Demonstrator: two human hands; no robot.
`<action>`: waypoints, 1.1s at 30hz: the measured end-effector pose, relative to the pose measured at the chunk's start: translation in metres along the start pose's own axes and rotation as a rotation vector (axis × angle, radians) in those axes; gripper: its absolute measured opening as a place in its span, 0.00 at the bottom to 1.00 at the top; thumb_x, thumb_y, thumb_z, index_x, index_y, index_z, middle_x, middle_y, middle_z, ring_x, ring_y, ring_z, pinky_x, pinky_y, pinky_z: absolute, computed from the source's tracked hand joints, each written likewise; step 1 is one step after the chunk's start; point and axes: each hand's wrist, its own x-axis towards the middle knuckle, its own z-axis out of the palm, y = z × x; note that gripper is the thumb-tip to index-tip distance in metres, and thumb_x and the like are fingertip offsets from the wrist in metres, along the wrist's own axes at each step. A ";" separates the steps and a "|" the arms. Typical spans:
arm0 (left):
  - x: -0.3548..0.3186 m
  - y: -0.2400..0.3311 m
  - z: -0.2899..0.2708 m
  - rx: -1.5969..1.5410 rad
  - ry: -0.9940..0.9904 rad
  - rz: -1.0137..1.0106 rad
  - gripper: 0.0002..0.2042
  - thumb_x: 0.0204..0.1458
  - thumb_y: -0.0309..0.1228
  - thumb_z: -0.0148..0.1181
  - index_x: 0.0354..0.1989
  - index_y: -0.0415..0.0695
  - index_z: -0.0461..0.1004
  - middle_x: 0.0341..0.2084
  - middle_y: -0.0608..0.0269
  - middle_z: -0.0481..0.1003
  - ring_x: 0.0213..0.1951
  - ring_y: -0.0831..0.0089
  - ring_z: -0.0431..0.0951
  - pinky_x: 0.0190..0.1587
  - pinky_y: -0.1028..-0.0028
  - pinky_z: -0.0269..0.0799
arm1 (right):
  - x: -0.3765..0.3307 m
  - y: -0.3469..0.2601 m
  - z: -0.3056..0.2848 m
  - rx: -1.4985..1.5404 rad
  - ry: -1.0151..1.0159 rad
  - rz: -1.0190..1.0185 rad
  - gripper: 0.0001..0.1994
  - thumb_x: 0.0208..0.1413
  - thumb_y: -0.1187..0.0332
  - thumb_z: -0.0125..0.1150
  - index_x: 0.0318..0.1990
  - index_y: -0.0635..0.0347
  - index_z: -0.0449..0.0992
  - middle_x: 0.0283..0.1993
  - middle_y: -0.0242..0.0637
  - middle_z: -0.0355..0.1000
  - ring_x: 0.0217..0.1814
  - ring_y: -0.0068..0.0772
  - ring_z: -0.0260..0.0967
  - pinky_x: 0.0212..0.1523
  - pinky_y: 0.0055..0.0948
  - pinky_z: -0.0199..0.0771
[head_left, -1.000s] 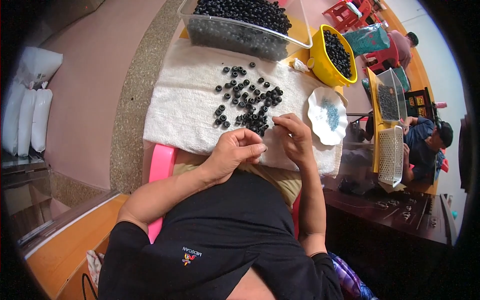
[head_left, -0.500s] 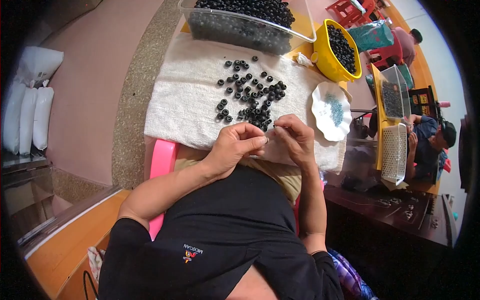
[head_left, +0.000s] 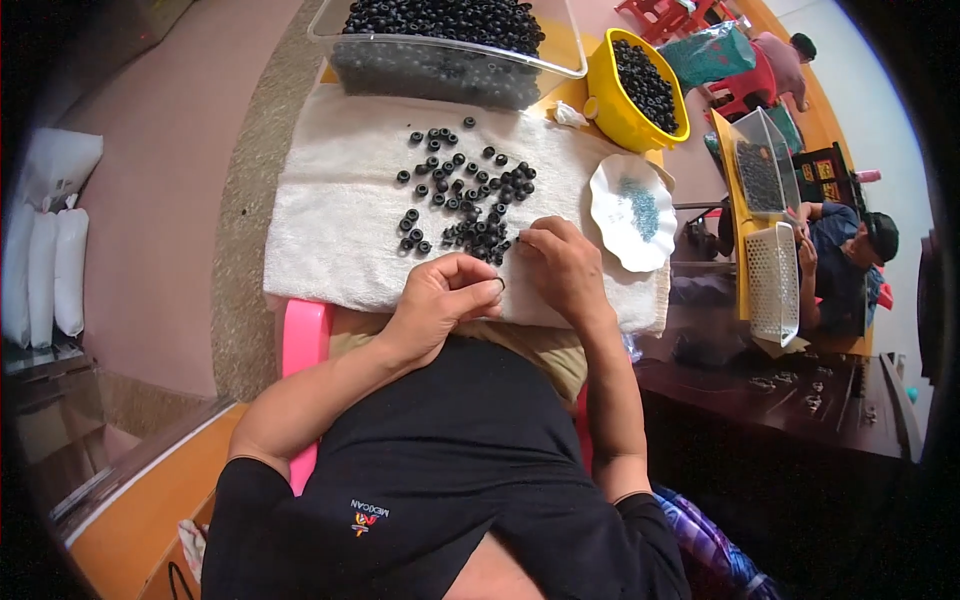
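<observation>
So we've got a bunch of black beads (head_left: 480, 238) loose on a white towel (head_left: 340, 220), chunky and rounded, lots of them showing a hole in the middle, packed thickest just past our hands. Our left hand (head_left: 438, 308) has thumb and index finger pinched on a small dark piece (head_left: 501, 284), too tiny for us to make out. Our right hand (head_left: 568, 268) is curled in beside the pile, fingertips close together, but we can't tell if they're gripping anything. To its right we see a wavy white plate (head_left: 608, 215) with tiny blue beads (head_left: 640, 208); past that, a yellow tub (head_left: 625, 128) and a big clear bin (head_left: 560, 68), both loaded with more black ones. Writing-wise, our black shirt (head_left: 420, 430) has a little colourful logo (head_left: 368, 517) with lettering, upside down from here.
</observation>
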 end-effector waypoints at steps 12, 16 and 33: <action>-0.001 -0.001 0.002 0.035 -0.016 -0.020 0.06 0.56 0.23 0.63 0.41 0.40 0.74 0.32 0.63 0.78 0.34 0.76 0.80 0.42 0.75 0.80 | -0.002 0.069 -0.079 -0.223 -0.022 0.185 0.06 0.53 0.74 0.61 0.39 0.62 0.80 0.39 0.42 0.77 0.40 0.48 0.77 0.43 0.38 0.75; -0.002 0.000 0.004 0.014 0.002 -0.026 0.06 0.56 0.22 0.63 0.41 0.38 0.75 0.32 0.63 0.78 0.33 0.77 0.79 0.39 0.78 0.78 | 0.005 0.085 -0.079 -0.311 -0.150 0.180 0.08 0.51 0.74 0.60 0.38 0.62 0.81 0.39 0.46 0.77 0.43 0.51 0.75 0.47 0.42 0.73; -0.005 0.002 0.006 0.004 -0.024 -0.025 0.06 0.57 0.23 0.62 0.41 0.38 0.75 0.33 0.63 0.78 0.34 0.76 0.80 0.41 0.76 0.80 | 0.000 0.065 -0.085 0.100 -0.049 0.280 0.09 0.51 0.78 0.60 0.40 0.64 0.79 0.37 0.42 0.76 0.35 0.34 0.75 0.39 0.28 0.74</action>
